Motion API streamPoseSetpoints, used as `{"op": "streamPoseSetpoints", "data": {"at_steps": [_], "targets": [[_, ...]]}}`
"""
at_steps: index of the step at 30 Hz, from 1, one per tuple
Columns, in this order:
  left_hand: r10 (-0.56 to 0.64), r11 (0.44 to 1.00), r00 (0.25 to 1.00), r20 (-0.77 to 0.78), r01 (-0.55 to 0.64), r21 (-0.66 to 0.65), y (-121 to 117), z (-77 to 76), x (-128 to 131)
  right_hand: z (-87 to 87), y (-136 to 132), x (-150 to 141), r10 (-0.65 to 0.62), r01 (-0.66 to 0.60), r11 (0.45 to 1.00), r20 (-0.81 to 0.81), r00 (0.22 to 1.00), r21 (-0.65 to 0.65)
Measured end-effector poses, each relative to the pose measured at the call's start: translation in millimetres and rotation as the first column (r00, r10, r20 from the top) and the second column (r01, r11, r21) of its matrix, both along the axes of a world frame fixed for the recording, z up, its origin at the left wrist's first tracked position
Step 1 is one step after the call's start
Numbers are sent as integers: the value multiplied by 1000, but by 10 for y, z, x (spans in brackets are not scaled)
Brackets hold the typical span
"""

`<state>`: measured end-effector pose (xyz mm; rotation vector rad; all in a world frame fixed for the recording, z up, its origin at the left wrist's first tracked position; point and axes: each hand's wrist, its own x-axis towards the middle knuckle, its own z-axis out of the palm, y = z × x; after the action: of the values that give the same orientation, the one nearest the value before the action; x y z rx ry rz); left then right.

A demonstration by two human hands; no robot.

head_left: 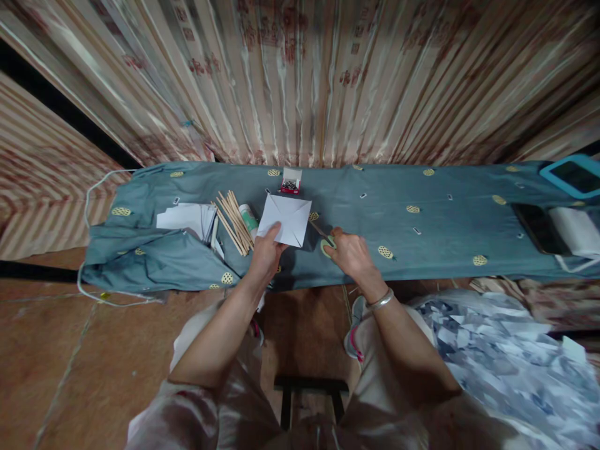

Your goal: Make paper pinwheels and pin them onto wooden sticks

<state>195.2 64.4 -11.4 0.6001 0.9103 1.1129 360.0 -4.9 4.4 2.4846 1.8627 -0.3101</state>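
Note:
My left hand (269, 253) grips a square of white paper (287, 215) near its lower left edge, thumb on top. Lines run from the paper's corners toward its middle, and they look like cuts or creases. My right hand (351, 253) is closed on a pair of scissors (328, 245) with pale green handles. The blades point up and left, just off the paper's right edge. Left of the paper lie a green and white glue stick (248, 219) and several wooden sticks (233, 225). Behind it stands a small red box (290, 182) of metal pins.
A stack of white paper (187, 219) lies at the left of the cloth-covered table (450, 219). At the right end are a dark phone (539, 228), a white bundle (576, 231) and a blue-framed tablet (574, 177). Paper scraps (510, 350) fill a bag at lower right.

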Motion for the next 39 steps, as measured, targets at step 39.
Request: {"op": "streamPoseSetpoints", "data": {"at_steps": [39], "targets": [[-355,914,903,-240,390,116,-182,-184,220,-575,260,600,-49,523,793,-824,565,312]]}}
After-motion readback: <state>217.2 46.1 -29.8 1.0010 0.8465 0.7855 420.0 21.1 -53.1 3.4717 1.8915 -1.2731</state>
